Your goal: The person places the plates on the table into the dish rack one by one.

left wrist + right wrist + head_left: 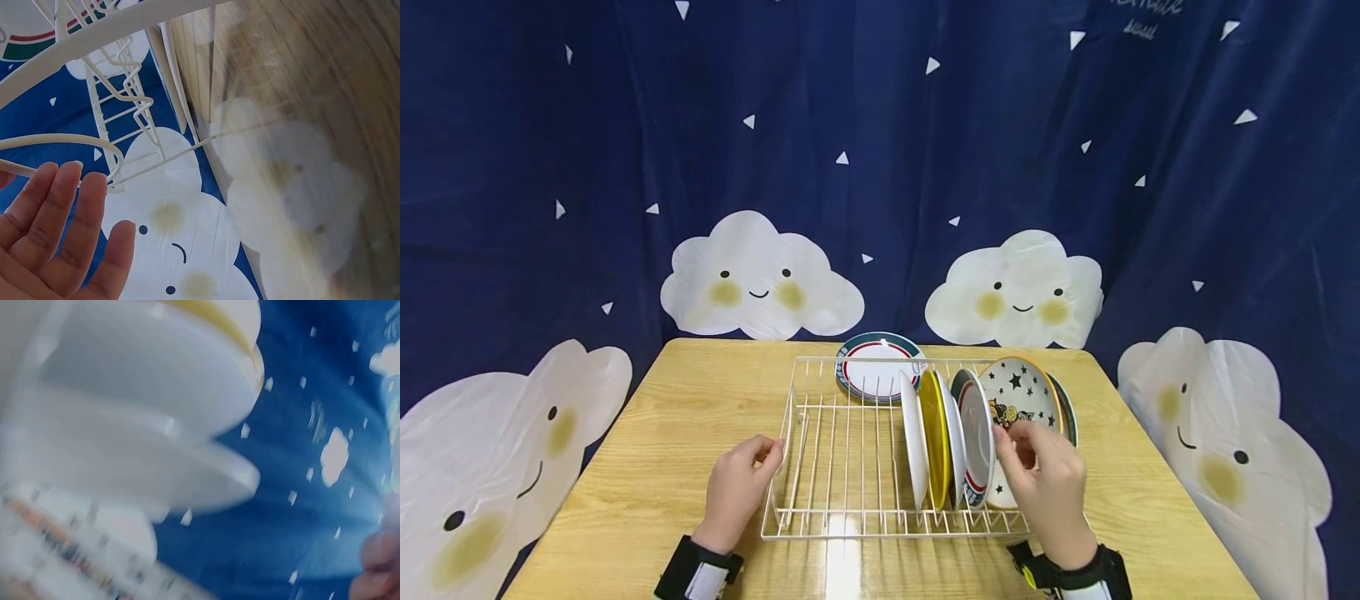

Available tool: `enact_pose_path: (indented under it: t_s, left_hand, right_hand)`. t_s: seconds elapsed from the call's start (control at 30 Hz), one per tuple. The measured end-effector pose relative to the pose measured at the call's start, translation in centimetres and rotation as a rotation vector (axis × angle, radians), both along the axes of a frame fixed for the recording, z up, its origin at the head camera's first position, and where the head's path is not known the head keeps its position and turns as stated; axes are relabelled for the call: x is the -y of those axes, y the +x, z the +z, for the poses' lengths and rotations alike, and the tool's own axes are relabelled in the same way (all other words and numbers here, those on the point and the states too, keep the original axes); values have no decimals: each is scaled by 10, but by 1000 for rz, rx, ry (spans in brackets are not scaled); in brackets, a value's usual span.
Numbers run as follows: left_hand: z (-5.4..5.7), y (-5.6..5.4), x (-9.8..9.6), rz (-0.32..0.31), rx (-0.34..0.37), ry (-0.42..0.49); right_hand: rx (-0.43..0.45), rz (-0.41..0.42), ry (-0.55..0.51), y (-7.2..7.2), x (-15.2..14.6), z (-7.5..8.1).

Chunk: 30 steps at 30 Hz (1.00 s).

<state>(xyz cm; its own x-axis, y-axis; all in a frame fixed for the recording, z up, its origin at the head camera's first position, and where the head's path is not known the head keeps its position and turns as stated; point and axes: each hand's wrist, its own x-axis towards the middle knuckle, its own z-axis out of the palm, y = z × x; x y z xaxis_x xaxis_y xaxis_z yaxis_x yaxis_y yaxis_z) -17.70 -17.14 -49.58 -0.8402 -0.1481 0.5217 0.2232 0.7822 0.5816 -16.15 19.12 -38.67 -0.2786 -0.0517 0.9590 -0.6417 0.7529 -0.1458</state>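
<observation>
A white wire dish rack (pixel 820 511) stands on the table. My left hand (pixel 741 483) holds its left end, fingertips at the end wire (pixel 62 139). Toward the rack's right stand a white plate (pixel 912 442), a yellow plate (pixel 934 442), another white plate (pixel 953 433) and a green-rimmed plate (pixel 977 433), all on edge. Right of them, a star-patterned plate (pixel 1015 385) leans more tilted, with a dark-rimmed plate (pixel 1070 410) partly hidden behind it. Loosely bent, my right hand (pixel 1048 483) is beside the green-rimmed plate, holding nothing; it overlaps the star-patterned plate.
Behind the rack, another green-rimmed plate (pixel 880 343) is partly seen through the wires. The wooden table (pixel 647 467) ends at a dark blue curtain (pixel 880 100) with white clouds. The right wrist view is blurred.
</observation>
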Motion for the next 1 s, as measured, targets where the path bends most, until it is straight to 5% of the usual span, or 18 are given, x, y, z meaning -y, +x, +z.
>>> enact_pose_path:
  t_s: [0.2,0.33,0.6,0.83,1.0]
  left_hand:
    - [3,0,-1,1,16,13]
    - [2,0,-1,6,10,17]
    - [2,-1,-1,-3,-7,24]
    - [2,-1,0,-9,-17,27]
    - [0,0,-1,-7,-8,38]
  right_hand:
    - [-33,-120,-355,4,-32,-26]
    - [50,-244,-439,10,-52,-46]
    - [235,-438,-428,22,-82,-80]
    - [649,-573,-322,29,-95,-92]
    - [840,-532,-259,30,-95,-85]
